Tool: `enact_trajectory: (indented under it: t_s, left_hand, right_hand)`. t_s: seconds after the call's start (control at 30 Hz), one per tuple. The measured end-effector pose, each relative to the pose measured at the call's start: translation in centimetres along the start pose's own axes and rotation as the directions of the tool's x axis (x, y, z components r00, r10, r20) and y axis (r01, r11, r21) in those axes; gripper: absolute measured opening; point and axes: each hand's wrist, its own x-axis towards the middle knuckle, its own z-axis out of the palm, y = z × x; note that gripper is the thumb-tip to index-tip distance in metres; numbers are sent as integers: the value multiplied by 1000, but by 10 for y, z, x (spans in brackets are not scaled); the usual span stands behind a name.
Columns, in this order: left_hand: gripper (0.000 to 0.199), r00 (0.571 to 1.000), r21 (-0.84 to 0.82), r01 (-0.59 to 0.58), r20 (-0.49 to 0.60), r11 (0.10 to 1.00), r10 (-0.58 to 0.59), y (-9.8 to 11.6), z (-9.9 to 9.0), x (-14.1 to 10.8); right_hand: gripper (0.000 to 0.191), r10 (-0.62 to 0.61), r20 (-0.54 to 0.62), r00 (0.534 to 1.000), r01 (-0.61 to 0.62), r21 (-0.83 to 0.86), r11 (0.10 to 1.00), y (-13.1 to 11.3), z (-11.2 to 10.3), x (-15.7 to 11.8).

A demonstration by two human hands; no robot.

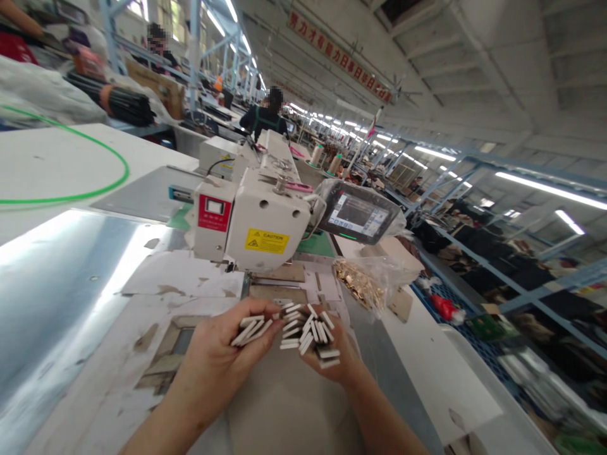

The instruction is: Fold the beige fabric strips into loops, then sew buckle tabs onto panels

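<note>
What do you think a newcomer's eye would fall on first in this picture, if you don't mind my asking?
The eye goes first to the small white strips at bottom centre, bunched in the left hand and heaped on the upturned right hand. Just ahead stands a white sewing machine with a yellow caution label. To its right, a lit touchscreen sits beyond a clear bag of gold-coloured pieces.

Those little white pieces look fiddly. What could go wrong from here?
The loose white strips piled on the open right hand could slide off and scatter across the cluttered table. Those pinched in the left hand might slip too. With the sewing machine so close, a dropped strip could land beneath it and be awkward to reach.
</note>
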Motion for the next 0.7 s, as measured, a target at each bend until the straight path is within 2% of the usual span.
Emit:
enact_trajectory:
  t_s: [0.1,0.2,0.37,0.53,0.7]
  left_hand:
    - [7,997,27,-76,18,997,76,1,1,1]
    - [13,994,45,-96,61,994,93,0,0,0]
    - [10,986,84,-147,90,986,139,-6,-5,2]
    - [10,991,115,-116,76,987,108,-10,-7,5]
    - [6,983,86,-153,114,984,143,-3,-5,4]
  right_hand:
    - [38,-28,-12,1000,28,1,1000,1,1,2]
    - [39,-55,-17,998,55,-19,998,3,2,2]
    - [41,-16,32,999,19,-70,997,2,0,2]
    - [28,-71,54,996,76,-84,994,-3,0,4]
    - [33,-48,67,997,53,-71,996,-3,3,5]
